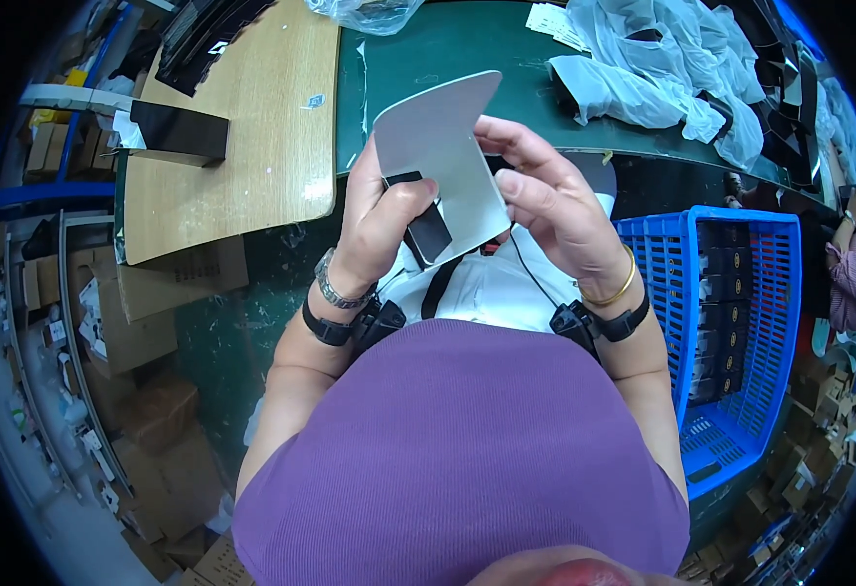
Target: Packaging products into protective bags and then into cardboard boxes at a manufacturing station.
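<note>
Found a small black block (429,234) between the hands, lying against a bent pale grey card (436,137). Judged nearer to the left hand (374,230), clamped on block and card together. Noted the long axis crossing beneath that thumb, slanting rightward toward the near end. Observed the right hand (560,207) curled at the card's right edge; could not tell whether gripping. Recorded a blue crate (774,361) right of the hands, a green tabletop (442,44) beyond.

The green desk (442,44) carries a pale wooden board (267,146) on its left — a black box (182,135) sits near the board's left edge. Clear plastic (374,14) lies at the far side — white paper (557,25) and crumpled white wrapping (638,98) rightward.
</note>
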A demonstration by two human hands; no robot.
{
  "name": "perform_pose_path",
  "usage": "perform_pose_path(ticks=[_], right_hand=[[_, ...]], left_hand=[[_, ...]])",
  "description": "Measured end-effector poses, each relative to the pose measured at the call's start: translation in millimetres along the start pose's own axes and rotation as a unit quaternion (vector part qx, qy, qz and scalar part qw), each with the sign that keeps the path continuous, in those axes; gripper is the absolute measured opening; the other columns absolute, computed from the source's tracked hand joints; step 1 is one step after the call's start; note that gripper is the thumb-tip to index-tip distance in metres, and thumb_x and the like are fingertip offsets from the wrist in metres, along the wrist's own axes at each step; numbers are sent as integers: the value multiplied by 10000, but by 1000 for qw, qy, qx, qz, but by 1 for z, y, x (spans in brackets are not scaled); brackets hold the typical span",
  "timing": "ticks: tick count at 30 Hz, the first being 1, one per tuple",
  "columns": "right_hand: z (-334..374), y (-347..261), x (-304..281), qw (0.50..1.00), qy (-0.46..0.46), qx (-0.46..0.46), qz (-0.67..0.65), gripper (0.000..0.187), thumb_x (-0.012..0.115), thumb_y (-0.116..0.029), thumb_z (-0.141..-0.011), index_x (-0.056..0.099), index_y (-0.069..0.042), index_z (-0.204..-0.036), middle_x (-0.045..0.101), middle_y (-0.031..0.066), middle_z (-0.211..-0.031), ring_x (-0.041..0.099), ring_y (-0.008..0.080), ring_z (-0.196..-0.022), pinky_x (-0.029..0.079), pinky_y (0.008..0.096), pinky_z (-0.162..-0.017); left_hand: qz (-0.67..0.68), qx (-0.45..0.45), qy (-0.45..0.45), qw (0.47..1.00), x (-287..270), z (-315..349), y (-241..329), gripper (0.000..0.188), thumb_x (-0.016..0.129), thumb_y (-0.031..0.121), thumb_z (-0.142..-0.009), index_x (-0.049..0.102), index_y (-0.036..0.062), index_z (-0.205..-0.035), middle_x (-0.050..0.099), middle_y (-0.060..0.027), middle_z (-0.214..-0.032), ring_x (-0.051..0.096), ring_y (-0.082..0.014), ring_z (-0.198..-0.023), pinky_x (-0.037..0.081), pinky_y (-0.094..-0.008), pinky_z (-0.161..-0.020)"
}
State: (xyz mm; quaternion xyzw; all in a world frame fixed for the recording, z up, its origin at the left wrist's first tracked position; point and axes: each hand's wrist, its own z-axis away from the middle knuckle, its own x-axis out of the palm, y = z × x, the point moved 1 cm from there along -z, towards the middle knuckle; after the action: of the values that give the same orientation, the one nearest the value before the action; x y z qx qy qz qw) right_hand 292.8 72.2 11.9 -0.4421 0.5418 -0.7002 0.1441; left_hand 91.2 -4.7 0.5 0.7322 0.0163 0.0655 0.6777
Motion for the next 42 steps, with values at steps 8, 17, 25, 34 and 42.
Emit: perform_pose_path(ticks=[8, 17, 25, 34, 42], right_hand=[[-4, 18, -4, 980, 119, -71, 143, 425, 648, -4, -965, 593, -14, -1387, 639, 65, -1256, 611, 102, -1119, 519, 244, -903], [-11, 5, -18, 960, 205, -140, 126, 329, 603, 20, -979, 614, -11, -1306, 660, 79, -1206, 646, 109, -1057, 528, 269, -938], [4, -3, -8, 962, 116, -186, 161, 403, 644, -143, -1047, 592, -35, -1432, 649, 117, -1336, 609, 197, -1273, 492, 328, -1076], [4, -3, -4, 908, 36, -257, 329, 543, 782, -185, -931, 624, -34, -1428, 575, 161, -1485, 547, 266, -1387, 410, 410, -1187], [7, -3, -1, 907, 46, -265, 324, 530, 753, -141, -942, 618, -29, -1442, 580, 177, -1504, 541, 285, -1415, 414, 412, -1194]], left_hand=[[-71, 40, -19, 996, 30, -17, 13, 607, 688, 294, -924, 477, 6, -1416, 592, -104, -1265, 590, -157, -1058, 498, -331, -936], [-186, 318, -71, 927, 31, -20, 11, 912, 934, 469, -762, 492, 60, -1447, 564, -173, -1372, 626, -280, -1138, 531, -426, -1004], [-231, 215, -30, 949, 19, -12, 1, 864, 991, 345, -709, 529, 100, -1396, 590, -140, -1278, 634, -302, -1117, 548, -417, -952], [-248, 224, -8, 943, 9, -5, -6, 890, 988, 340, -725, 469, 103, -1408, 637, -111, -1204, 676, -272, -1065, 572, -393, -894], [-217, 204, -30, 954, 13, -6, -4, 934, 980, 346, -757, 409, 106, -1457, 676, -103, -1167, 700, -218, -1039, 585, -342, -915]])
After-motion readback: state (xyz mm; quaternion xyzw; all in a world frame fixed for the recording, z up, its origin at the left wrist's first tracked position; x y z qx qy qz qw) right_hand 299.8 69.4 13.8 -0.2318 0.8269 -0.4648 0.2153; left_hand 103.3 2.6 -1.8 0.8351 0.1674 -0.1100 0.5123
